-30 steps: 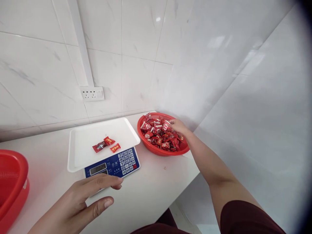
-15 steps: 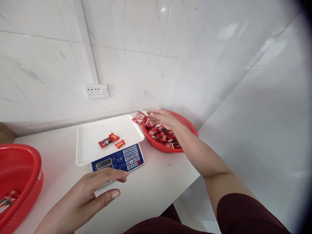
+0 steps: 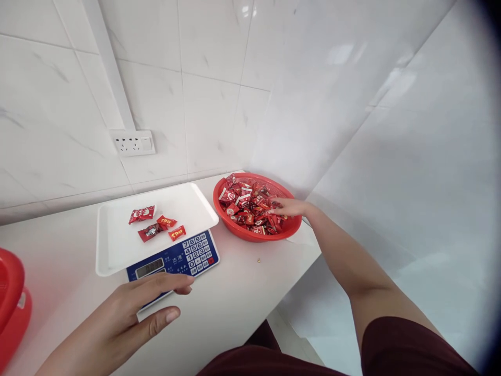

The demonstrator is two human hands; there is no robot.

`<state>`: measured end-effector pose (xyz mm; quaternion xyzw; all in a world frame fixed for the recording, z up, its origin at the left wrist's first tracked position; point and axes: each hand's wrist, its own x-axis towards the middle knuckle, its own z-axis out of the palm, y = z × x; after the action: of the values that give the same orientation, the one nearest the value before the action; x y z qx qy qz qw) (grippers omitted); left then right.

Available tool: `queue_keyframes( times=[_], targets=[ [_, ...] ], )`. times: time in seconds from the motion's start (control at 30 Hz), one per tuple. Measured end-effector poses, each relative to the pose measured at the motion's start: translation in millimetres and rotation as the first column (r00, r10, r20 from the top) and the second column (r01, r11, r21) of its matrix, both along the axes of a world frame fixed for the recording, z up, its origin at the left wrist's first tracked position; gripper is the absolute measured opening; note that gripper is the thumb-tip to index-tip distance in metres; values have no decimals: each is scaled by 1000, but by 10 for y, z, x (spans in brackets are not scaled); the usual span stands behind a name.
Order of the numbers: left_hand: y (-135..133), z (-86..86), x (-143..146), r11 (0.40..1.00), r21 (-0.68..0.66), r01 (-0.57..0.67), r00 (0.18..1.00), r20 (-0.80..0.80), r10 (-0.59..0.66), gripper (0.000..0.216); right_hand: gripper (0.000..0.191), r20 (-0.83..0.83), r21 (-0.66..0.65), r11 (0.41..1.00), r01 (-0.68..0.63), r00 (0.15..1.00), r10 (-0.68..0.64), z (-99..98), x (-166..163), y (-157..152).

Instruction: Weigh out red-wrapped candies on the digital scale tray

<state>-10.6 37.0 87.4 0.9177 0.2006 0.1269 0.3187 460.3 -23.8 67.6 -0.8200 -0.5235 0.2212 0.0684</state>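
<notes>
My right hand [image 3: 287, 207] reaches over the right side of a red plastic basket [image 3: 256, 238], its fingers stretched out and touching the heap of small wrapped snack packets [image 3: 246, 213]. Nothing shows in its grasp. My left hand [image 3: 144, 308] hovers in front of a blue digital scale [image 3: 178, 260], fingers extended and thumb apart, holding nothing. On the scale's white tray [image 3: 113, 230] lie a larger red packet [image 3: 141, 214], a red-and-black packet [image 3: 150, 232] and two small red packets with yellow print, one a red packet [image 3: 177, 233] nearest the keypad.
A second red basket [image 3: 11, 292] is cut off at the left edge. The white table [image 3: 230, 292] stands against a tiled wall with a power socket [image 3: 133, 143]. Its right edge meets a gap by the side wall. A tiny crumb [image 3: 259, 260] lies before the basket.
A larger red packet, earlier blurred beside my right hand near the tray's right edge, now lies on the tray. My right hand moved rightward across the basket. The view turned slightly right.
</notes>
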Motion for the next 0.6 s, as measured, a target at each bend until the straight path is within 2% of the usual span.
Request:
queue_keyframes(
  times=[0.1,0.2,0.3,0.37,0.43,0.47,0.53,0.6],
  targets=[
    [-19,9,30,1000,-9,8,1000,-19,-8,29,84,-165,-23,1000,-11,986,8,-39,-81,-56],
    [-26,12,42,999,-22,41,999,-31,-41,31,82,-217,62,998,-24,976,37,-19,-178,-54],
    [-28,25,47,997,-35,66,997,-39,-67,31,68,-362,202,967,156,929,-74,33,-258,-14],
    [-35,45,54,997,-42,67,997,-37,-69,30,59,-533,266,906,329,834,-147,87,-322,33],
    [-52,77,64,996,-62,69,997,-30,-71,30,53,-662,327,836,440,738,-129,154,-422,95],
    [-64,97,68,993,-80,81,996,-23,-83,31,50,-701,357,816,455,708,-88,188,-493,129],
    [-89,139,74,981,-130,141,990,3,-142,32,43,-718,400,829,391,695,19,251,-680,205],
    [-111,172,74,956,-180,230,973,50,-224,34,36,-638,426,878,217,760,121,296,-918,292]
  ],
)
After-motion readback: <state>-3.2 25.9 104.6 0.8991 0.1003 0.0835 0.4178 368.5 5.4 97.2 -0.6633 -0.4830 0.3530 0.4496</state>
